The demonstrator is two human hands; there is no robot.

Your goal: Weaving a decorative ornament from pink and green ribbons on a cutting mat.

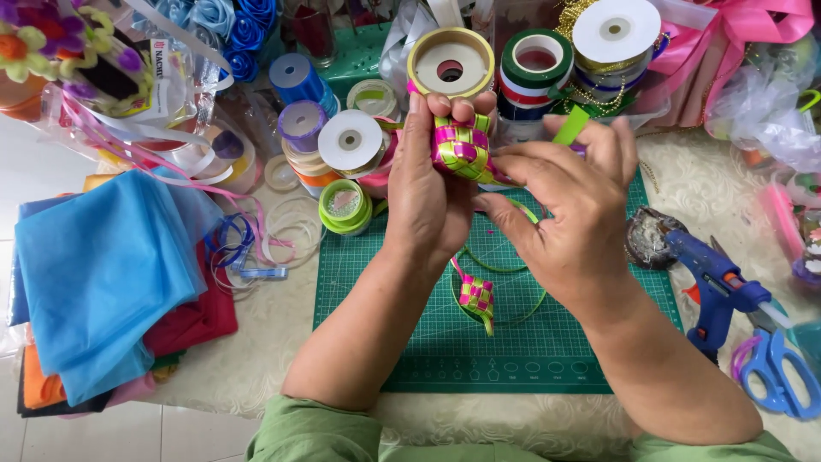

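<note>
Woven ribbon pouch [462,147], pink + lime green, held up above far edge of the green cutting mat [590,342], just in front of the ribbon spools. My left hand [425,184] is closed round it, fingertips curled over its top, thumb side behind. My right hand [569,210] is beside it on the right, fingers partly bent, pinching a lime green ribbon strip [571,126] that runs out of the weave up and to the right; thumb reaches toward the pouch's lower edge.

Below hands, on mat: 2nd woven pouch [476,295], same colours, lying flat w/ thin green ribbon looping round it.

Far side: stack of ribbon spools, yellow-rimmed roll [451,62], green/white/red roll [537,62], white roll [616,30], lime spool [345,205] at mat's far-left corner.

Right of mat: blue glue gun [714,278], tip toward a small dish; blue-handled scissors [782,368] near right edge.

Left: blue fabric sheet [103,265] over red + orange cloth, loose ribbon loops between it and mat
</note>
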